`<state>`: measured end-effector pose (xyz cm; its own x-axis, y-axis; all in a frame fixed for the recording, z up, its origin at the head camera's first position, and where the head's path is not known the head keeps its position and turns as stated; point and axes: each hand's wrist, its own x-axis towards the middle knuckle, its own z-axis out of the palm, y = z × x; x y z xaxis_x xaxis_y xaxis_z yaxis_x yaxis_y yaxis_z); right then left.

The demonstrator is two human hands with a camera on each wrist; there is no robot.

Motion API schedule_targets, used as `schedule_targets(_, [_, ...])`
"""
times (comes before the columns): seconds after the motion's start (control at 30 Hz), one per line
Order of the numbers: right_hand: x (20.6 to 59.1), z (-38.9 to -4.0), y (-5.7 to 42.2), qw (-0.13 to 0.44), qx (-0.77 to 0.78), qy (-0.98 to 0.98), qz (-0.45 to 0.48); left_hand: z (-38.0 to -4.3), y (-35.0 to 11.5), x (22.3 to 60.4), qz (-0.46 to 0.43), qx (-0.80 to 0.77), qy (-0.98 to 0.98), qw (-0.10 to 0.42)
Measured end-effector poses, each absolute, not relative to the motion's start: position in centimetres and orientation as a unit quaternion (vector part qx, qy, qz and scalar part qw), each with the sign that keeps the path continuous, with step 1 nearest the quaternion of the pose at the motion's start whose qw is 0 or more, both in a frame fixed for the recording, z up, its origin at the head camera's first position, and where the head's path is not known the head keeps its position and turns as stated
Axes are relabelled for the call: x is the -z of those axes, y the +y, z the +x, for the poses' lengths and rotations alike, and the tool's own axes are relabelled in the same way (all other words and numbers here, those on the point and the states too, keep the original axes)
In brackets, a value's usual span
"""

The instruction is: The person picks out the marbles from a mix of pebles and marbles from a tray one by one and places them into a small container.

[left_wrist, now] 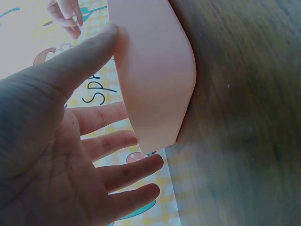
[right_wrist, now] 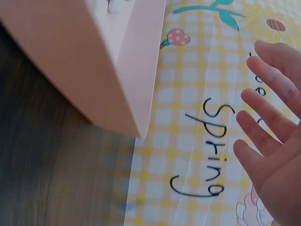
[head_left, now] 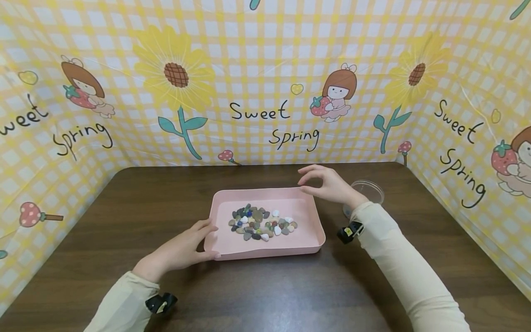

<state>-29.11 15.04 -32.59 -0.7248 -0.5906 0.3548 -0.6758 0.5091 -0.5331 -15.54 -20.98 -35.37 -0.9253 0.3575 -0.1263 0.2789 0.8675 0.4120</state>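
Note:
A shallow pink tray [head_left: 265, 253] sits on the dark table, with a loose pile of small pebbles [head_left: 258, 225] in grey, green, white and blue spread over its middle. At the tray's left end is my left hand [head_left: 178, 246], its thumb against the front-left corner and its other fingers spread along the side. The left wrist view shows the thumb [left_wrist: 89, 56] at the tray's rim and the fingers straight. My right hand [head_left: 325, 184] hovers over the far right corner, away from the rim. Its fingers [right_wrist: 263, 125] are loosely spread and hold nothing.
Behind my right wrist stands a clear round container [head_left: 369, 191], partly hidden by the arm. A yellow checked cloth [head_left: 265, 83] with printed flowers and lettering walls the table [head_left: 166, 184] at the back and both sides.

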Motion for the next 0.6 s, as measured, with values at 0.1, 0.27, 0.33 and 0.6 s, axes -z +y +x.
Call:
schedule_targets(0.1, [32.5, -29.3, 14.2, 0.051, -0.337, -0.861, 0.376, -15.5, -21.0, 35.4, 0.167, -0.196, 0.961, 0.097])
schedule_targets(0.27, [32.4, -29.4, 13.0, 0.020, -0.347, -0.856, 0.383, -15.5, -21.0, 35.4, 0.172, -0.193, 0.961, 0.093])
schedule_targets(0.33, [32.4, -29.5, 12.5, 0.002, -0.356, -0.852, 0.384, -15.5, -21.0, 35.4, 0.173, -0.194, 0.961, 0.092])
schedule_targets(0.6, [33.2, -30.1, 11.0, -0.077, -0.407, -0.827, 0.380, -15.5, -21.0, 35.3, 0.174, -0.198, 0.960, 0.093])
